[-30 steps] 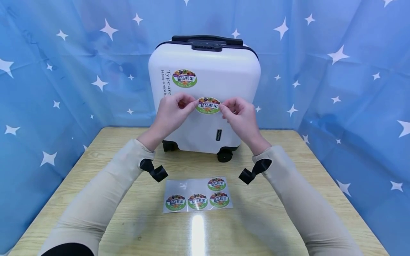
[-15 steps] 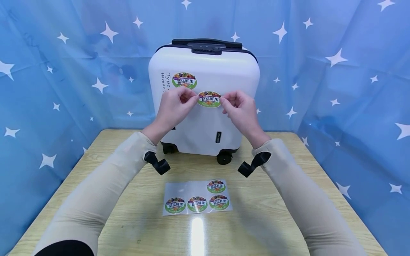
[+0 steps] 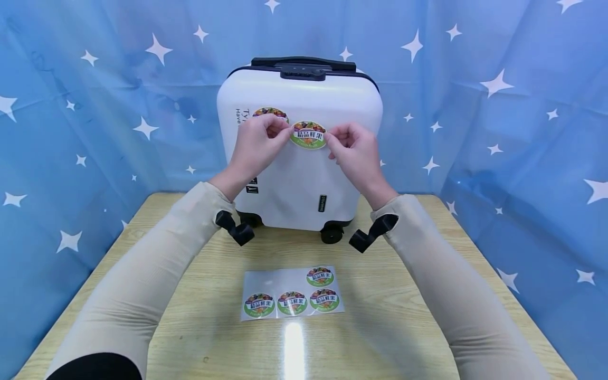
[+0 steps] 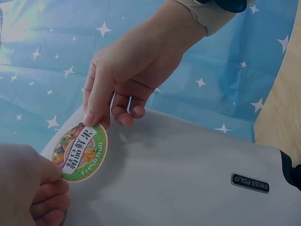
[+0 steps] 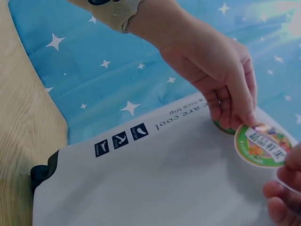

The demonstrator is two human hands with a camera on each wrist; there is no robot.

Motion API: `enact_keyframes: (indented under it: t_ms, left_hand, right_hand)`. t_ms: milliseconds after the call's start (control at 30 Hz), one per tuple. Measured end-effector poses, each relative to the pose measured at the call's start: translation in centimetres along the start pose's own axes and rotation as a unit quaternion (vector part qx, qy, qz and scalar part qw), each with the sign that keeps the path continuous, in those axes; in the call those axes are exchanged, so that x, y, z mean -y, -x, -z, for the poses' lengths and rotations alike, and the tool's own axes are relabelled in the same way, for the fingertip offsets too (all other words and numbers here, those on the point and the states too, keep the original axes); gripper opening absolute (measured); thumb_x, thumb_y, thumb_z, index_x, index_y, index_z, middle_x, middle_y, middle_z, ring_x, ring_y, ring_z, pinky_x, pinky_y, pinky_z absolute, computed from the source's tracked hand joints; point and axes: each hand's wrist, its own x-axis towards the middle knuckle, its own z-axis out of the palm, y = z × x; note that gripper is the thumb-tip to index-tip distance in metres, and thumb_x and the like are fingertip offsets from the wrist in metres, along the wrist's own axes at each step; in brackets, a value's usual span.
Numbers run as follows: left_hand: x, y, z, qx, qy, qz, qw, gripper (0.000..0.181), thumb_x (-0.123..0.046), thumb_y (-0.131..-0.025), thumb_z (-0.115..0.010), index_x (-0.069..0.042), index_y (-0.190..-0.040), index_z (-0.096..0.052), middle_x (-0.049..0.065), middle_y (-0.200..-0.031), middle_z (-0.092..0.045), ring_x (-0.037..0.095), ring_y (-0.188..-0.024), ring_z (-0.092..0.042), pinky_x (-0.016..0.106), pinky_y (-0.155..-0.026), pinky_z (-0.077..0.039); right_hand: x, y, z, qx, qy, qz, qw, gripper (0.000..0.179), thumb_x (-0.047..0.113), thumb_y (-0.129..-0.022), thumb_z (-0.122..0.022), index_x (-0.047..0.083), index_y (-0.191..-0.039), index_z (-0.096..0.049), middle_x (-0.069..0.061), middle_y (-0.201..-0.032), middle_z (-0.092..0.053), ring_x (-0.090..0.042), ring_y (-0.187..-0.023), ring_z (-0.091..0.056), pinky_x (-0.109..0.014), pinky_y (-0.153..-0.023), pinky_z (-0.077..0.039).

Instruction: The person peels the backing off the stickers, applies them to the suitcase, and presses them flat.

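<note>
sticker sheet [image 3: 290,279] lies on table [image 3: 209,338] before suitcase [image 3: 304,179]

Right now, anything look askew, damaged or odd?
Nothing stands out: the suitcase stands upright, the left hand and right hand pinch an uncreased sticker, and the sticker sheet lies on the table.

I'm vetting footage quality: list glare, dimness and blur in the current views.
Head: glare streak on the table, below the sticker sheet; left wrist: suitcase in grey shade, curtain washed out top left; right wrist: bright patch top right, lettering on the held sticker slightly soft.
</note>
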Motion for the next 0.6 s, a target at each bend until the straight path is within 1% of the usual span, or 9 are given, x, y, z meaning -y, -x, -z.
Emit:
enact_keyframes:
  t_ms: [100,267,467,600]
  left_hand:
    - [-0.2,-0.4,0.0,0.003,-0.010,0.000,0.9999,0.017,-0.019,-0.088,-0.065,-0.003,-0.094,-0.068,0.005,-0.089,-0.066,0.009,-0.076,-0.055,0.018,-0.071,-0.046]
    - [-0.5,-0.8,0.0,0.002,-0.013,-0.005,0.9999,0.017,-0.017,-0.088,-0.065,-0.002,-0.094,-0.068,0.006,-0.088,-0.066,0.010,-0.077,-0.055,0.019,-0.072,-0.046]
    - [-0.6,-1.2,0.0,0.000,-0.017,-0.004,0.9998,0.016,-0.014,-0.089,-0.064,0.000,-0.094,-0.068,0.008,-0.089,-0.068,0.013,-0.076,-0.057,0.021,-0.071,-0.047]
    - [-0.7,-1.4,0.1,0.006,-0.024,0.000,0.9997,0.016,-0.014,-0.089,-0.063,0.000,-0.095,-0.068,0.009,-0.090,-0.068,0.013,-0.077,-0.058,0.022,-0.072,-0.047]
  right_hand:
    - [0.1,-0.3,0.0,-0.008,0.001,-0.006,0.9999,0.021,0.022,-0.090,-0.062,0.001,-0.095,-0.061,-0.013,-0.084,-0.062,-0.021,-0.065,-0.058,-0.025,-0.058,-0.048]
    - [0.3,-0.6,0.0,-0.023,0.002,-0.019,0.9996,0.023,0.023,-0.090,-0.062,0.002,-0.096,-0.061,-0.011,-0.088,-0.063,-0.020,-0.066,-0.058,-0.025,-0.061,-0.048]
    - [0.4,-1.0,0.0,-0.031,0.002,-0.014,0.9994,0.022,0.022,-0.090,-0.062,0.001,-0.096,-0.061,-0.009,-0.087,-0.062,-0.020,-0.066,-0.058,-0.025,-0.065,-0.050]
    - [0.4,-1.2,-0.1,-0.036,0.005,-0.013,0.9992,0.022,0.022,-0.090,-0.063,0.001,-0.095,-0.062,-0.008,-0.086,-0.062,-0.020,-0.066,-0.058,-0.025,-0.065,-0.050]
